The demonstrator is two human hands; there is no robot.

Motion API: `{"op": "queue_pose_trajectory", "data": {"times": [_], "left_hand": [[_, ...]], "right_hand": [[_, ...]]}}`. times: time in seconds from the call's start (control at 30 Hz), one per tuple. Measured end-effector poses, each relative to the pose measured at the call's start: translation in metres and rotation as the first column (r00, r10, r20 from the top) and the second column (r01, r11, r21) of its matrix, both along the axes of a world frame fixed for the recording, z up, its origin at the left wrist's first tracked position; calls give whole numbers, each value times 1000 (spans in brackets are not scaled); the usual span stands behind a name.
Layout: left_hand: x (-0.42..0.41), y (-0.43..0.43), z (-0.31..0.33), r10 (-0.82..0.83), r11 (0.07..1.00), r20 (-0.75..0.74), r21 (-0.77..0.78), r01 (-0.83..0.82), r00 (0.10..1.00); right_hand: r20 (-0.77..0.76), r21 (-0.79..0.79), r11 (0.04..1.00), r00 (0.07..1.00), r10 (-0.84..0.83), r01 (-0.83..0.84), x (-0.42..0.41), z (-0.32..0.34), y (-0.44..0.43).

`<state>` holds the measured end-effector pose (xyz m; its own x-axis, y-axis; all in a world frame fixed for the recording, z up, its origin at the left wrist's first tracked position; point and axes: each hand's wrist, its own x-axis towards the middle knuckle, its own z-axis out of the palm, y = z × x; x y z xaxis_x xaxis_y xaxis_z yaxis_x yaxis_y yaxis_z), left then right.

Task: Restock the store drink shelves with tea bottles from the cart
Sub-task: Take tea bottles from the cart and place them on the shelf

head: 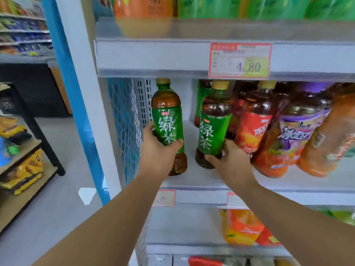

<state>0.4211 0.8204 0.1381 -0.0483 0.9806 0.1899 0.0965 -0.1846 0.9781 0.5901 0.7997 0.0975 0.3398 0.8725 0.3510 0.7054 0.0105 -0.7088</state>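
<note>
In the head view, the left hand (159, 150) grips a green tea bottle (167, 120) at the shelf (201, 179) left end, under the price tag (240, 60). The right hand (228, 160) holds a second green tea bottle (213, 123) beside the red tea bottles (251, 127). Both seem almost placed; the cart is not visible.

The left hand (159, 148) grips the left tea bottle (167, 120) at its lower green label, thumb across the front. This bottle is near the blue mesh side panel (124, 121). The right hand (230, 160) grips the right tea bottle (213, 127) near its base. The 2 bottles are apart, both roughly upright over the middle shelf (192, 179); base contact cannot be confirmed. A red-label bottle (253, 127) and a purple-label bottle (295, 131) stand further right. The price tag (240, 60) above reads 4.80.
</note>
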Motion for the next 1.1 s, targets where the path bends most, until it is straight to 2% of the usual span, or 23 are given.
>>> {"op": "queue_pose_trajectory", "data": {"times": [0.1,0.33,0.43,0.5,0.6,0.7,0.8,0.87,0.97,1.1], "left_hand": [[0,3,-10,-16,999,2,46,16,1000],[-5,12,-20,-68,993,1,92,67,998],[-7,13,-22,-78,990,-44,114,83,996],[-8,15,-23,-91,988,-77,120,100,993],[-7,17,-25,-113,986,-115,113,126,987],[-8,14,-23,-171,977,-210,86,193,962],[-17,14,-20,-264,960,-269,20,279,926],[-18,17,-19,-292,953,-301,-8,303,908],[-3,22,-17,-294,951,-308,-1,309,905],[35,36,-18,-306,945,-319,11,326,897]], "right_hand": [[38,0,999,999,-33,33,-1,1,18],[-19,-115,989,995,-94,91,-2,11,65],[-35,-108,989,994,-104,100,2,13,77],[-47,-89,992,995,-89,85,2,14,78],[-43,-64,997,999,29,-32,-1,17,68],[152,-115,970,961,232,-216,7,24,30],[421,-282,906,808,412,-315,31,25,-18],[517,-322,880,714,473,-350,48,22,-42],[537,-366,847,657,530,-384,63,17,-48],[522,-343,851,672,525,-398,68,13,-44]]}}
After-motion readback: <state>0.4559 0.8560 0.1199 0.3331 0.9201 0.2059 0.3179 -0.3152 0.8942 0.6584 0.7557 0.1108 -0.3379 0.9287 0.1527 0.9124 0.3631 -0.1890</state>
